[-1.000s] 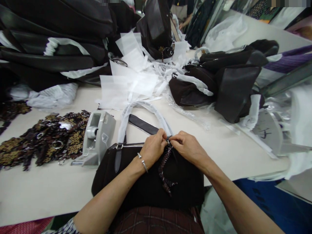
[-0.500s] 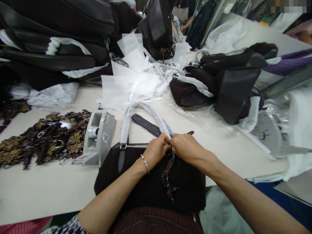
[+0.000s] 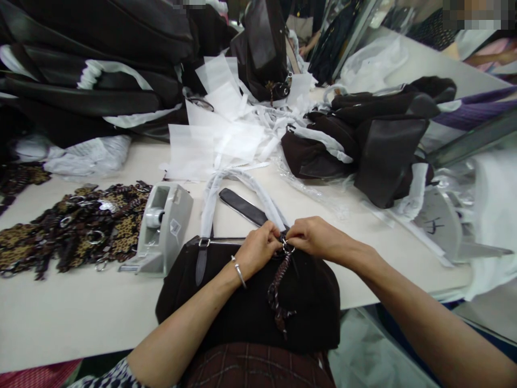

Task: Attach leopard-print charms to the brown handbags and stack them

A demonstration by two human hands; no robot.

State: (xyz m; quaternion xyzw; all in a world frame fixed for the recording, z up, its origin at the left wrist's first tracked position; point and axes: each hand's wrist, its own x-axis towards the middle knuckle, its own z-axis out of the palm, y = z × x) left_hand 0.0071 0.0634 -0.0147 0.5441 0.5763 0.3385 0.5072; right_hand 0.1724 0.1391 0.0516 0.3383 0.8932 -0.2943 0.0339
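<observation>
A dark handbag lies at the table's front edge, its two handles wrapped in white film. My left hand is closed at the base of the right-hand handle; what its fingertips pinch is hidden. My right hand pinches a metal ring beside that handle. From the ring a braided brown charm hangs down the bag's front. Behind my hands a dark strap lies by the handles.
Left of the bag stands a grey tape dispenser, next to a heap of leopard-print charms. White paper sheets lie farther back. Dark bags are piled at the back left and right. Other people are partly visible behind.
My right hand has shifted slightly right and its fingers have drawn back, so the metal ring now shows. My left hand stays almost in place.
</observation>
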